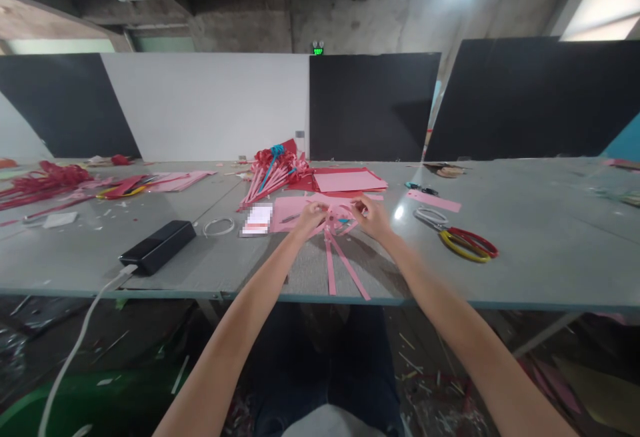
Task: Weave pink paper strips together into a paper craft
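Note:
Over the table, my left hand (311, 215) is closed in a pinch at the left side of a small pink paper strip piece (331, 220). My right hand (374, 217) pinches at its right side, with curled pink strips between the two hands. Two long pink paper strips (345, 260) hang or lie from this piece toward the table's front edge. A bit of blue shows under the strips near my right fingers. Behind my hands lie flat pink sheets (286, 209), partly covered by them. The fingertips are small, so the exact grip is hard to see.
Scissors with red and yellow handles (467, 243) lie at right, near a pink strip (434, 200). Left are a black power bank (159, 247) with a white cable, a coiled cord (219, 227) and a blurred card (257, 220). Red and pink paper bundles (275, 170) sit behind.

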### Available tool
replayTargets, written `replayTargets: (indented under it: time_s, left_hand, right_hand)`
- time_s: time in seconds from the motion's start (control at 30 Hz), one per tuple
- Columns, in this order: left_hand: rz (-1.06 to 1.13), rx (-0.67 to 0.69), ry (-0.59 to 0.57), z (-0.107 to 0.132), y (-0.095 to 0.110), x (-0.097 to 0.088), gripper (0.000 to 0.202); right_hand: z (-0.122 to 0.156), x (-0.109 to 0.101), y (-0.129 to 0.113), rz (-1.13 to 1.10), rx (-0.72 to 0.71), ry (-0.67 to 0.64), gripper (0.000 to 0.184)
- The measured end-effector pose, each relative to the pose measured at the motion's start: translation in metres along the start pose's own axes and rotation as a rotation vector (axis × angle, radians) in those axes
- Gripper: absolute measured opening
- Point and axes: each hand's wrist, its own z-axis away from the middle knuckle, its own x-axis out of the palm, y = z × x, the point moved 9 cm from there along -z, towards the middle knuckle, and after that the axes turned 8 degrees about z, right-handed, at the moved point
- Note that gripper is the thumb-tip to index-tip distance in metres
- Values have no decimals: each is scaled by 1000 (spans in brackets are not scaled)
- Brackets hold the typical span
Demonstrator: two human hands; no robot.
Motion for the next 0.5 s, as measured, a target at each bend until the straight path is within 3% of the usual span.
replayTargets:
  time_s: [0.13, 0.33, 0.43, 0.5]
  left_hand:
    - [2, -27, -3, 2, -2, 0, 14]
    - [82, -24, -267, 5, -5, 22, 27]
    - [127, 48, -191, 0, 0, 16, 24]
    - [178, 92, -12, -6, 3, -1, 24]
  right_hand:
    - [4, 16, -7, -49, -35, -167, 18]
    - [7, 27, -20, -137, -80, -264, 17]
    - [7, 26, -16, -166, -50, -220, 21]
    - [6, 21, -13, -114, -56, -132, 24]
